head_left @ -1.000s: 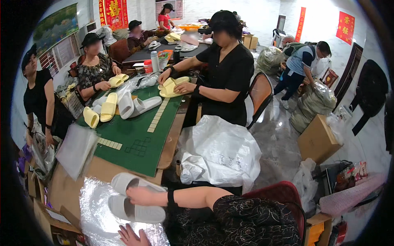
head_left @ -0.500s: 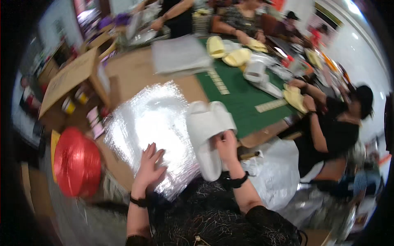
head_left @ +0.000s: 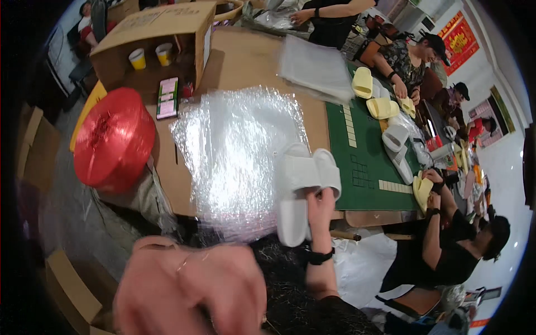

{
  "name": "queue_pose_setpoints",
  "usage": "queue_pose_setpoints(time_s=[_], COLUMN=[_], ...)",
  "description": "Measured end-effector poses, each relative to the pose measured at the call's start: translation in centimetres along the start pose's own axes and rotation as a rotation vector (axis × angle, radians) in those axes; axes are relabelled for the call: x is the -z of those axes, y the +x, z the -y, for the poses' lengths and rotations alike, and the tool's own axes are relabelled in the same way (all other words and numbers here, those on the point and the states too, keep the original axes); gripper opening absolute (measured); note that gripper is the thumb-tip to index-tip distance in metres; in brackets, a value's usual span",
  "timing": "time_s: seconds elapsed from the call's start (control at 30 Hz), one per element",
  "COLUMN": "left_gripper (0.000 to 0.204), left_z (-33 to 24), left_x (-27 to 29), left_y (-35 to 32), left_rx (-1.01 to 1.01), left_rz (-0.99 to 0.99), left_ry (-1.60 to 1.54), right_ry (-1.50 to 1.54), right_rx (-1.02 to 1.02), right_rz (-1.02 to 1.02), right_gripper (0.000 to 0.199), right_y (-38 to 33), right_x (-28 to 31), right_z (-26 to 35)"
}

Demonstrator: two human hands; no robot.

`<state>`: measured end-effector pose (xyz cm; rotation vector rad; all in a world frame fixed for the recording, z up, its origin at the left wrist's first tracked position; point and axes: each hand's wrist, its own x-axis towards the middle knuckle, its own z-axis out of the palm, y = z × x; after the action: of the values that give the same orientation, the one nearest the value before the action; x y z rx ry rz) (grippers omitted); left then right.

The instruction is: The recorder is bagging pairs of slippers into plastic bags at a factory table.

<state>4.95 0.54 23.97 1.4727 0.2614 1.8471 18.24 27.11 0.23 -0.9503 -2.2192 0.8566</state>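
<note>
My right hand [head_left: 321, 209] is closed on a pair of white slide slippers [head_left: 294, 218], gripping them by the straps at their right side. The slippers are upright, soles toward me, in front of the right edge of a stack of clear, shiny plastic bags [head_left: 240, 151]. My left hand [head_left: 190, 285] is raised very close to the camera at the lower edge, large and blurred. Its knuckles show, but its fingertips are hidden, and I see nothing held in it.
A big red roll of plastic twine [head_left: 114, 139] stands left of the bags. Behind it is an open cardboard box [head_left: 151, 33] with cups inside. More clear bags [head_left: 315, 67] lie at the back. Co-workers handle yellow slippers [head_left: 383, 109] around a green mat [head_left: 357, 162].
My left hand has left the bags and come up close to the camera. My right hand still holds the white slippers. The view has turned, so the table's things appear shifted.
</note>
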Motion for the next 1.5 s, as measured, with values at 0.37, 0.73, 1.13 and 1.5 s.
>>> queue_pose_setpoints(time_s=[0.37,0.73,1.13,1.5], left_gripper=[0.028,0.026,0.024,0.023], left_z=[0.8,2.7,3.7,4.3], left_x=[-2.3,-4.0,-4.8,-7.7], left_y=[0.5,-1.2,-4.0,-8.9], left_rx=[0.027,0.039,0.029,0.034], left_rz=[-0.253,-0.286,-0.307,-0.331], left_ry=[-0.266,0.099,0.469,0.797], right_ry=[-0.176,-0.181,-0.178,-0.192], right_rx=[0.033,0.074,0.005,0.035], right_rz=[-0.011,-0.113,-0.028,-0.096], right_gripper=[0.025,0.025,0.025,0.027], right_y=[-0.1,-0.1,-0.2,0.0], right_x=[-1.1,-1.3,-1.3,-1.6], right_z=[-1.3,-1.6,-1.5,-1.8])
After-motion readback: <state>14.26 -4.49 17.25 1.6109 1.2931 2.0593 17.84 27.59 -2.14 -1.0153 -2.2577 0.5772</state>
